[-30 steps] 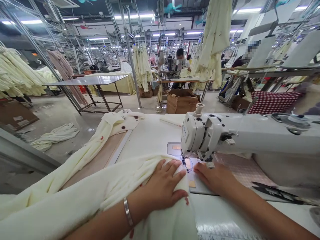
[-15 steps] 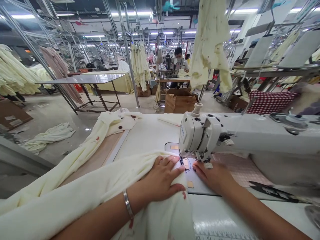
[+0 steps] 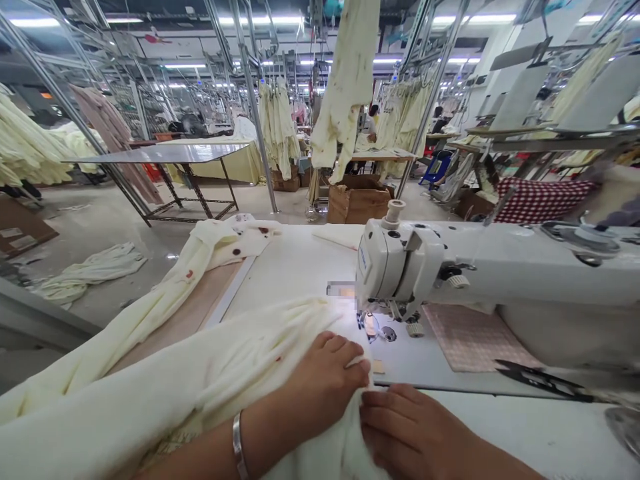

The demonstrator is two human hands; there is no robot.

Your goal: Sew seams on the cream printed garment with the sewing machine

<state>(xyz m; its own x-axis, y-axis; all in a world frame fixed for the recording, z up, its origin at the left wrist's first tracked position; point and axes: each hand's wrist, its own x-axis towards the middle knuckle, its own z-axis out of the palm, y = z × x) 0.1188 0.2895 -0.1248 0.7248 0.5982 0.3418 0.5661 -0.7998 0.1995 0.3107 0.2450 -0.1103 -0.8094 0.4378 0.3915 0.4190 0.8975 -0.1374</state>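
Long cream fabric (image 3: 225, 347) with small reddish prints stretches from the lower left up to the needle area of a white sewing machine (image 3: 387, 267). On top of it, my left hand (image 3: 327, 377), with a silver bangle at the wrist, curls its fingers into the cloth near its right edge. My right hand (image 3: 415, 423) is closed on that same edge, lower and closer to me; its fingertips are partly hidden by folds. Both hands are in front of the presser foot, apart from it. The cloth's far corner reaches the foot.
Black thread snips (image 3: 545, 381) lie on the right of the machine bed, beside a pink checked cloth (image 3: 480, 337). Another part of cream garment (image 3: 235, 243) drapes over the table's left side. Beyond stand a cardboard box (image 3: 357, 200), a metal-topped table (image 3: 165, 155) and hanging garments (image 3: 345, 87).
My right hand has moved from beside the needle down toward me and taken the fabric edge. My left hand has drawn back slightly, its spread fingers now curled. The hanging garment has swung left.
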